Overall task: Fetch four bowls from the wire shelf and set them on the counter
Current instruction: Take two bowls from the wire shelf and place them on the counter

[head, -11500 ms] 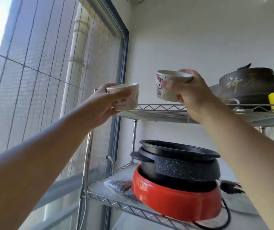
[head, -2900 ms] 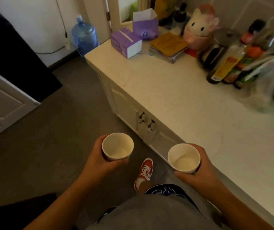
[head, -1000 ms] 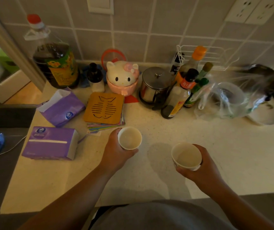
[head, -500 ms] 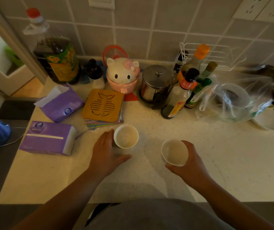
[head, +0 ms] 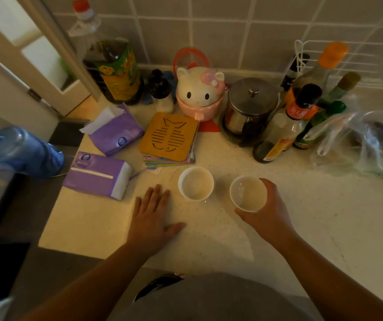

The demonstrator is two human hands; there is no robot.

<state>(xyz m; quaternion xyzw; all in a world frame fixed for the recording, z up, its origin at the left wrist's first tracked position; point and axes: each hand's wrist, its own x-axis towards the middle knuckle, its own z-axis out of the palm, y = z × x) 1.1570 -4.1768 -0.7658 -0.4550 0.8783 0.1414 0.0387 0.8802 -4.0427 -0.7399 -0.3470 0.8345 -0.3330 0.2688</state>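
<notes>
Left hand (head: 152, 218) has just let go: the first small white ceramic bowl (head: 195, 183) now stands alone on the speckled cream desk (head: 324, 216), fingers (head: 160, 198) spread flat beside it. Right hand (head: 267, 212) still clasps the second white bowl (head: 248, 193), just beside the first. One down; two still unfetched.

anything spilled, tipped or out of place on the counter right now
Nothing stands out. The left bowl sits upright on the counter, free of the left hand. The right hand holds the right bowl upright. No spill or damage shows.
</notes>
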